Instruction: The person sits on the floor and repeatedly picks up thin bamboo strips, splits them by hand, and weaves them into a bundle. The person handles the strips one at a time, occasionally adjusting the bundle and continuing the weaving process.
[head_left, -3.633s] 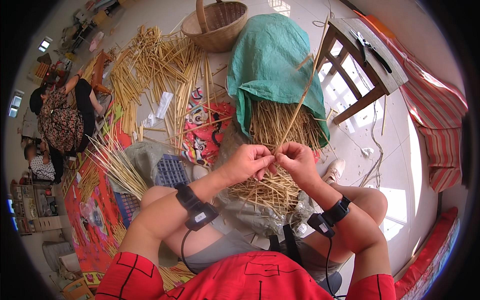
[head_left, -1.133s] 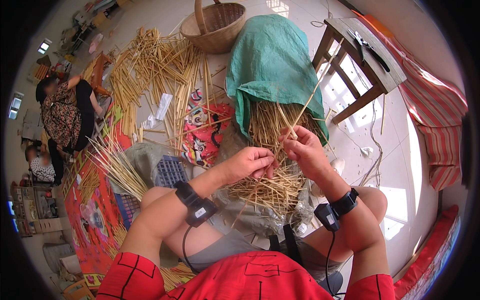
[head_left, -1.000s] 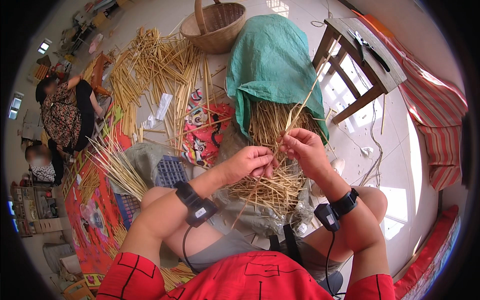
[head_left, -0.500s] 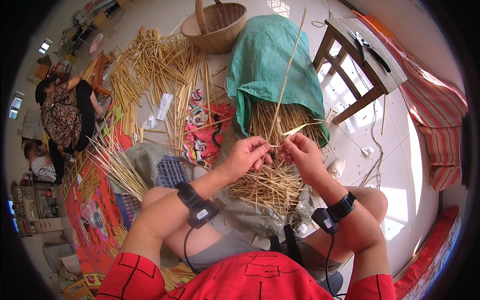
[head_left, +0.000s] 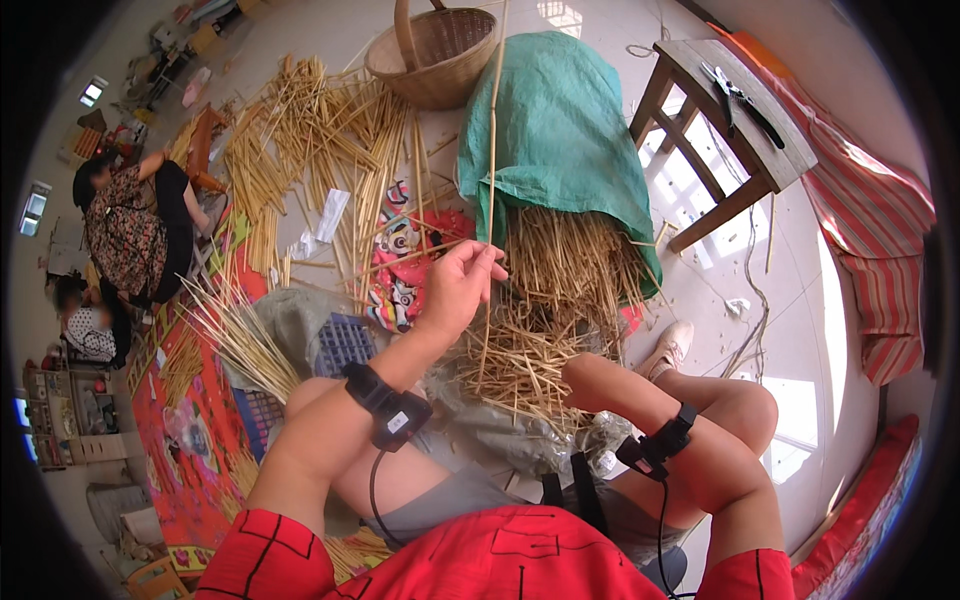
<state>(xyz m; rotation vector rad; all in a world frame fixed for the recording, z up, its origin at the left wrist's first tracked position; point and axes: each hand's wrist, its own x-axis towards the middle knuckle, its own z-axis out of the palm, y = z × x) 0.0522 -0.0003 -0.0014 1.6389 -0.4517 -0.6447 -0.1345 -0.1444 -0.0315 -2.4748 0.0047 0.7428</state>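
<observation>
My left hand [head_left: 462, 285] is closed in a pinch around a long, thin straw stalk [head_left: 493, 140], which stands nearly upright and reaches past the top of the view. Lower and to the right, my right hand [head_left: 592, 382] is at the edge of a heap of short cut straw pieces [head_left: 520, 365]. Its back faces me and its fingertips are hidden, so I cannot see what it grips, if anything. Beyond both hands, a thick bundle of straw stalks [head_left: 570, 250] sticks out of a green woven sack [head_left: 560, 120].
A wicker basket [head_left: 440, 65] stands behind the sack. Loose straw stalks [head_left: 310, 130] cover the floor at far left. Pliers [head_left: 742, 104] lie on a wooden stool [head_left: 700, 85] at right. A bundle of pale stalks [head_left: 240, 335] leans by my left knee. Two people sit at far left.
My hands were together on the stalk; now they are apart. The left has moved slightly left and up with the stalk, now more upright; the right has dropped toward the straw heap.
</observation>
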